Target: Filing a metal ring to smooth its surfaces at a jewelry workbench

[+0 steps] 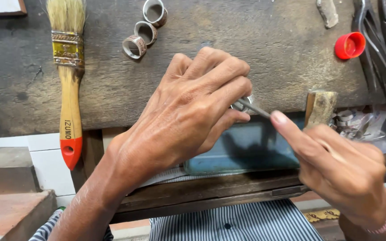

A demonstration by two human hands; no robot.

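My left hand (188,111) rests at the front edge of a dark wooden workbench (269,49), fingers curled and pinching a small metal ring (240,105) that is mostly hidden behind them. My right hand (336,169) holds a thin grey metal file (258,109), index finger stretched along it, its tip laid against the ring. Three wide patterned metal rings lie at the back of the bench: one (134,47), one (145,32) and one (155,12).
A wooden-handled paintbrush (69,76) with a red tip lies at the left. A red plastic cap (350,45) and dark metal pliers (380,49) sit at the right. A wooden peg (320,108) juts out above a blue tray (246,147). More rings lie in a plastic bag (367,125).
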